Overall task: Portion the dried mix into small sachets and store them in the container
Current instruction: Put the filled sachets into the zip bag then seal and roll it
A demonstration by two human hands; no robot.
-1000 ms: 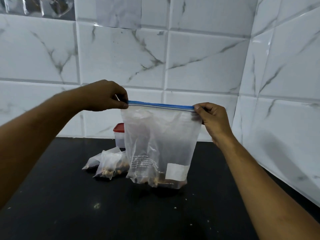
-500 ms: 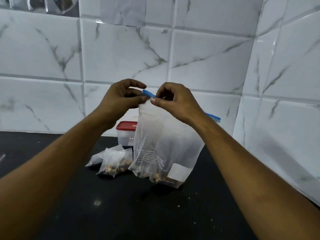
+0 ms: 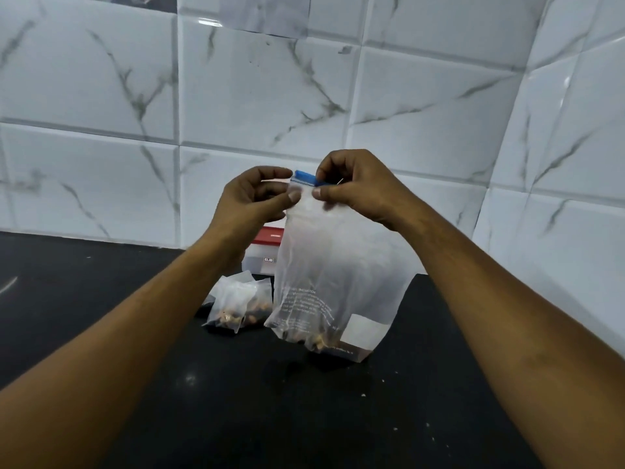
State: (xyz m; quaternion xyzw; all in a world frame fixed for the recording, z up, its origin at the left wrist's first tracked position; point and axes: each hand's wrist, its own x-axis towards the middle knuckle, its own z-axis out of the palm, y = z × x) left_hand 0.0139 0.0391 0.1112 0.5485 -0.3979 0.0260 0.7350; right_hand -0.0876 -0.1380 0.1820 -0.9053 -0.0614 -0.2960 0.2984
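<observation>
Dried mix (image 3: 314,340), brown and in small pieces, sits at the bottom of a clear zip bag (image 3: 338,265); only a little of it is visible there. The zip bag hangs upright, its bottom resting on the black counter (image 3: 236,401) and its top held up in the air. Along the top runs a blue zip strip (image 3: 304,177), bunched together between the two hands. The left hand (image 3: 257,201) pinches the top edge with thumb and forefinger from the left side of the zip bag. The right hand (image 3: 358,191) pinches it from the right side, its other fingers curled, and the two thumbs are just beside each other. A white label (image 3: 367,330) is on the lower front of the zip bag, next to small print that is too fine to read. Just left of the zip bag lie small sachets (image 3: 236,302) with brown pieces inside, touching each other. Behind the zip bag, partly hidden by it, stands a container (image 3: 267,245) with a red lid. A few pale crumbs (image 3: 363,395) lie on the counter in front of the zip bag. Further behind the zip bag rises a wall of white marble-pattern tiles (image 3: 406,113).
</observation>
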